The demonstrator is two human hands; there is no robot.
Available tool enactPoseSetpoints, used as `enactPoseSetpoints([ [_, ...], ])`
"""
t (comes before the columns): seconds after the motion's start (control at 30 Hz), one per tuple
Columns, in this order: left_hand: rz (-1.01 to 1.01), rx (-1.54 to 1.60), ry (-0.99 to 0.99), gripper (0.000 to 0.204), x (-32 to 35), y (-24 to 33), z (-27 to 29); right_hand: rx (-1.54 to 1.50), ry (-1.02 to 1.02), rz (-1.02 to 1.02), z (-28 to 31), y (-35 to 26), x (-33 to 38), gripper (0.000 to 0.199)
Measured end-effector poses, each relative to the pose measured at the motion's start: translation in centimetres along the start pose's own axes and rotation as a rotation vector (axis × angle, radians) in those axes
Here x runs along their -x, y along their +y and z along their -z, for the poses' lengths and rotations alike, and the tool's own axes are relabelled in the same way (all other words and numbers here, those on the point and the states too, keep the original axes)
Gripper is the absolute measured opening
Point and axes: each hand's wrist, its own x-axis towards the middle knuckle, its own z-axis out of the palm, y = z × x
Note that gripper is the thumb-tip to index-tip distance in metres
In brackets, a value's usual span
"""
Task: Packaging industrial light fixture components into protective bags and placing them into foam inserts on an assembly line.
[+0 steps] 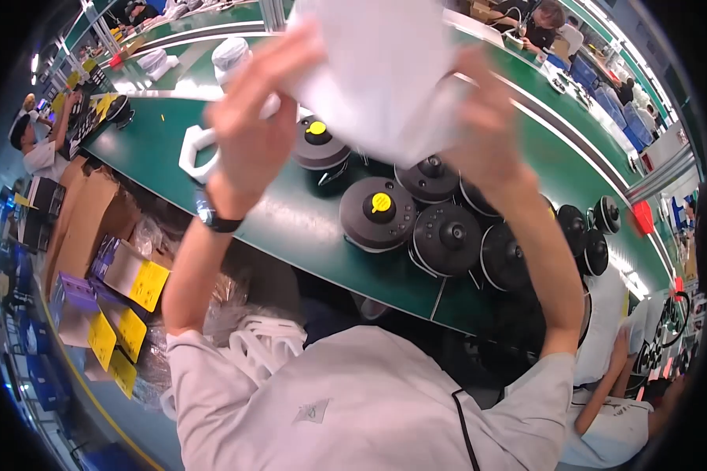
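Both my hands are raised over the green table, gripping a white, soft-looking bag or sheet (385,71) that is smeared by motion and cut off at the top edge. My left hand (251,118), with a dark watch at the wrist, has its fingers bent at the left edge of the white piece. On its other side my right hand (487,118) is curled against the edge, blurred. Under them stand several round black units; one has a yellow tag (381,202), and another yellow-tagged unit (320,149) sits farther back. A white hexagonal foam ring (198,155) lies left of my left wrist.
Beside the table at left, a cardboard box (78,204) and cartons with yellow flaps (118,334) stand near clear plastic wrap. Plastic-wrapped white items (232,56) are on the far side. Close on my right sits another person (617,416); more people work farther off.
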Motion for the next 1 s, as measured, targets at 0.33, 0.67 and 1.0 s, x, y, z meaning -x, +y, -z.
enactPoseSetpoints([
  [0.33,0.498,0.067,-0.410,0.033,18.1,1.3,-1.9,-0.013,-0.634,-0.049,-4.6,-2.0,13.3,0.011],
  [0.67,1.213,0.206,-0.483,0.076,19.3,2.6,-6.0,-0.685,-0.450,-0.880,-7.2,-2.3,10.9,0.021],
  [1.0,1.238,0.573,0.065,0.022,15.4,-5.1,-6.4,-0.411,-0.395,-0.325,-8.9,-3.2,7.4,0.016],
])
